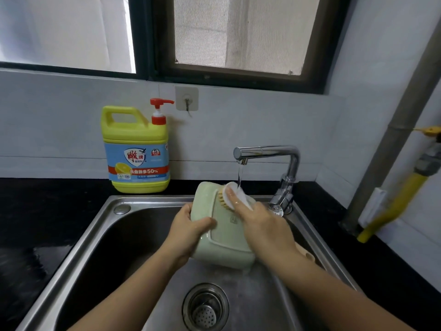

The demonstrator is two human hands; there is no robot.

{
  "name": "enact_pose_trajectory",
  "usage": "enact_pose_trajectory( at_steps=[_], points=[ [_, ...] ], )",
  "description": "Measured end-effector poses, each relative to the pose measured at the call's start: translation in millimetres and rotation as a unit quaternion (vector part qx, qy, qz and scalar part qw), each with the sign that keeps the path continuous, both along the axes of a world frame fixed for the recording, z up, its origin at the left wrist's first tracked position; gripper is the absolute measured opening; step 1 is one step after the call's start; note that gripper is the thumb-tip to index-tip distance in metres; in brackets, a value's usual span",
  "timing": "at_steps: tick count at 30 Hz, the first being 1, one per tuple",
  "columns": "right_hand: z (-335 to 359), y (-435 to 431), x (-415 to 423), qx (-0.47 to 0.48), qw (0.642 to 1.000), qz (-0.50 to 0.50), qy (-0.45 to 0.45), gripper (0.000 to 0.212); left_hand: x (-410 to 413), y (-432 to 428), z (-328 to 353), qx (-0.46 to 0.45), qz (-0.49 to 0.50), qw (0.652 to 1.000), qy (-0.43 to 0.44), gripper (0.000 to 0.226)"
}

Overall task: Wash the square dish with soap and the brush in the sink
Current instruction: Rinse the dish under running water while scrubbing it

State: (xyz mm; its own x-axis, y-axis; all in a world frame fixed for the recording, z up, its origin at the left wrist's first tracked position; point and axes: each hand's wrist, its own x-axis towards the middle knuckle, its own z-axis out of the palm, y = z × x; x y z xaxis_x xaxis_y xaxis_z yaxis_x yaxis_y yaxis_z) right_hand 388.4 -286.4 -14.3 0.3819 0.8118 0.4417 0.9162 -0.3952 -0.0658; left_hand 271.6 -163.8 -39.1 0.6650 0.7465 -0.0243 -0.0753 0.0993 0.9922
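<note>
A pale green square dish (223, 237) is held over the steel sink (100, 230), turned so its underside faces me. My left hand (188, 231) grips its left edge, thumb across the base. My right hand (260, 223) holds a round white brush (236, 195) with tan bristles, which press on the upper part of the dish's base. Water runs from the chrome tap (269, 154) onto the brush. The yellow soap bottle (136, 149) with a red pump stands on the counter behind the sink at the left.
The sink's drain strainer (205, 306) lies below the dish. Black counter (28, 211) surrounds the sink, wet at the left. A beige object (306, 254) lies on the sink's right rim. A grey pipe and yellow gas hose (391, 211) stand at the right wall.
</note>
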Motion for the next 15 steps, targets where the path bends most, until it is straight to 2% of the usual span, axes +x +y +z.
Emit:
enact_pose_trajectory(
  at_steps=[2, 4, 9, 12, 15],
  points=[
    [-8, 6, -12, 0.035, 0.996, 0.041, -0.073, 0.086, -1, 1, 0, 0.003, -0.005, 1.0, -0.001, 0.052],
    [-12, 8, -12, 0.051, 0.992, 0.056, -0.105, 0.087, -2, 1, 0, 0.004, -0.014, 1.0, 0.001, 0.053],
    [-7, -5, 20, 0.032, 0.998, 0.007, -0.056, 0.089, -2, -1, 3, 0.006, -0.001, 1.0, 0.004, 0.047],
    [-21, -16, 28, -0.033, 0.999, -0.035, -0.001, 0.082, -4, 3, 3, -0.003, 0.016, 1.0, -0.002, 0.042],
    [-26, -23, 17, -0.038, 0.998, -0.038, -0.016, 0.089, -3, 3, 2, -0.011, 0.03, 0.999, -0.003, 0.038]
  ],
)
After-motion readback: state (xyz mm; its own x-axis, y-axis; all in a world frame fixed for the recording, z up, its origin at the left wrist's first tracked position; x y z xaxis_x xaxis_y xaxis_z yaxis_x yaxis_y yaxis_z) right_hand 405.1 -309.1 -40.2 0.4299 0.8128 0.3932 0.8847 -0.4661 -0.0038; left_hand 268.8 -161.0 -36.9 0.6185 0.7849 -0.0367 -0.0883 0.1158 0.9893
